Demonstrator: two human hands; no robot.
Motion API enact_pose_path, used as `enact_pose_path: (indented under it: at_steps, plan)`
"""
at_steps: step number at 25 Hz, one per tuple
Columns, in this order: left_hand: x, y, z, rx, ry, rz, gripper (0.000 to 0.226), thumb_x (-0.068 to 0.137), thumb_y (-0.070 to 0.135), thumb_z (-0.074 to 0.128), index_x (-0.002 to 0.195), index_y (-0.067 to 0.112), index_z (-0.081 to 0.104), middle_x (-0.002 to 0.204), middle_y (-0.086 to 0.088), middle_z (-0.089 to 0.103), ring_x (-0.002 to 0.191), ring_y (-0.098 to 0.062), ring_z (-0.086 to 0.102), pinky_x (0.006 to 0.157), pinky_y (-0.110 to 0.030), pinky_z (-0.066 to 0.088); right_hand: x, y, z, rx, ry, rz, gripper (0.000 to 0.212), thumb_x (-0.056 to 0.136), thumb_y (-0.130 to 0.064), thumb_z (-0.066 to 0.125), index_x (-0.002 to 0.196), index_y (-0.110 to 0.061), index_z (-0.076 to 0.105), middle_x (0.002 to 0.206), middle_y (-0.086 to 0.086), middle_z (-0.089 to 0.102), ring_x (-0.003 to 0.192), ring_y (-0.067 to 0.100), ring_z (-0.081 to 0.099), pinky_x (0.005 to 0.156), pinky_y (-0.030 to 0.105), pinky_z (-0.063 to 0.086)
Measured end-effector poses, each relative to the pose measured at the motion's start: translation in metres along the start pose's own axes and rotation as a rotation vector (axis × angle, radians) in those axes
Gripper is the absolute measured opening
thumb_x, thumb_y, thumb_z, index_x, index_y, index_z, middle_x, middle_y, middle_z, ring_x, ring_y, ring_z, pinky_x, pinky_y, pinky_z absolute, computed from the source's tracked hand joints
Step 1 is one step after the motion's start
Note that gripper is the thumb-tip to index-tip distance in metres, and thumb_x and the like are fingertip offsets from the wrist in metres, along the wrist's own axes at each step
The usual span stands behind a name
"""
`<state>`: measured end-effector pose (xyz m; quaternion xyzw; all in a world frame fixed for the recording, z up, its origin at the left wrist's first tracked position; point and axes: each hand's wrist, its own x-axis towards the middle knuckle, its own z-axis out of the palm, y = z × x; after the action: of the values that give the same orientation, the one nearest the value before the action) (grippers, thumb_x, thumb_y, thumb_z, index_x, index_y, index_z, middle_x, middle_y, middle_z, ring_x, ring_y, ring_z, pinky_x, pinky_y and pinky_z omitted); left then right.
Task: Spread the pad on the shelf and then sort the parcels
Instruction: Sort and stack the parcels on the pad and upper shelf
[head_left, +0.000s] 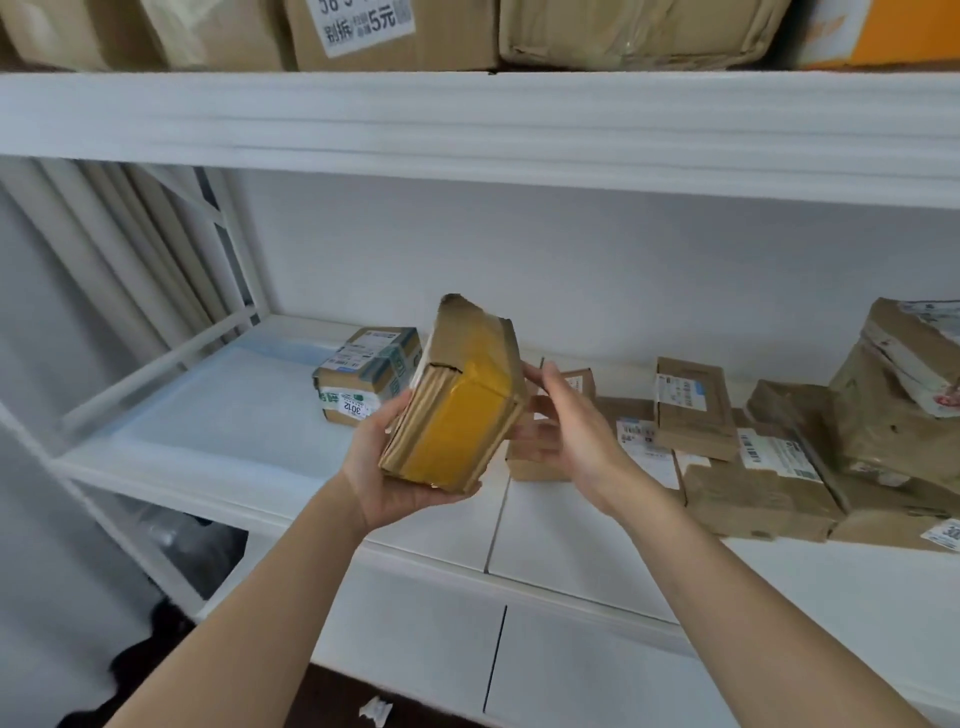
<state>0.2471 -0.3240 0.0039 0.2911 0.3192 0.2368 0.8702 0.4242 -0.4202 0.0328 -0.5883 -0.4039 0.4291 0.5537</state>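
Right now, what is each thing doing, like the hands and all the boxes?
Left hand: grips the taped parcel from below.
Right hand: fingers straight, beside the parcel, holding nothing.
Taped parcel: lifted off the shelf, tilted, sealed with yellow tape.
Labelled box: resting on the pad, shut.
Pad: spread flat on the shelf.
Parcel pile: heaped at the right, not sorted.

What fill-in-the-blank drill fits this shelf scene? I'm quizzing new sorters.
1. The left hand holds a parcel wrapped in ____ tape.
2. The right hand, fingers straight, is ____ of that parcel.
3. The box standing alone on the white pad bears the number ____.
4. Most parcels are piled at the shelf's ____ end.

Missing words: yellow; right; 3012; right
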Motion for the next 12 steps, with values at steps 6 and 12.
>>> enact_pose_path:
  at_steps: [6, 12]
  plan:
    - [-0.029, 0.053, -0.055, 0.183, 0.122, 0.186, 0.047, 0.08, 0.037, 0.067, 0.123, 0.02, 0.062, 0.117, -0.008, 0.07, 0.104, -0.031, 0.065, 0.088, -0.049, 0.051, 0.036, 0.007, 0.064, 0.283, -0.065, 0.196, 0.043, 0.095, -0.031, 0.059, 0.134, -0.016, 0.053, 0.119, 0.009, 0.067, 0.093, 0.029, 0.07, 0.087, 0.051, 0.056]
    - [-0.049, 0.141, -0.148, 0.105, 0.037, 0.203, 0.049, 0.082, 0.024, 0.064, 0.129, 0.016, 0.054, 0.126, -0.017, 0.063, 0.118, -0.04, 0.058, 0.091, -0.067, 0.045, 0.096, -0.003, 0.173, 0.378, 0.186, 0.035, 0.031, 0.089, 0.001, 0.063, 0.119, -0.008, 0.059, 0.09, 0.012, 0.072, 0.072, 0.022, 0.064, 0.068, 0.029, 0.056]
